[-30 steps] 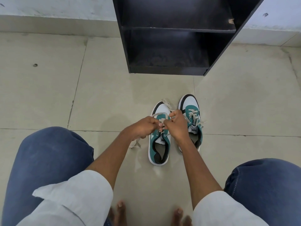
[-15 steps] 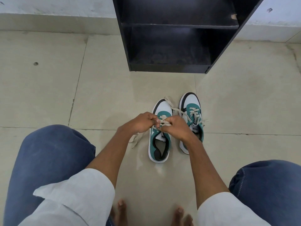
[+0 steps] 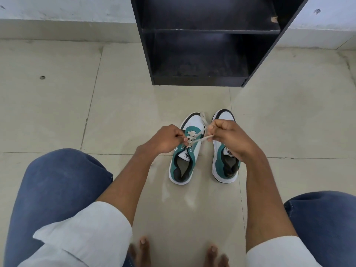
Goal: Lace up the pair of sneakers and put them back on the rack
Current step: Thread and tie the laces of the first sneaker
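Note:
Two white-and-teal sneakers stand side by side on the tiled floor, toes toward the rack. My left hand [image 3: 165, 138] pinches the cream shoelace [image 3: 200, 140] at the eyelets of the left sneaker [image 3: 183, 162]. My right hand [image 3: 229, 137] holds the lace's other end, drawn taut to the right above the right sneaker [image 3: 224, 166], hiding most of that shoe's front. A loose lace end lies over the left sneaker's toe. The black shoe rack [image 3: 208, 45] stands just beyond the shoes, its lower shelf bare.
My knees in blue jeans [image 3: 57, 189] frame the shoes on both sides, and my bare toes [image 3: 143, 245] show at the bottom. A pale wall and skirting run behind the rack. Beige floor tiles spread left and right.
My hands have parted: the right one moved right over the right sneaker, pulling the lace taut. The left hand stays at the left sneaker's eyelets.

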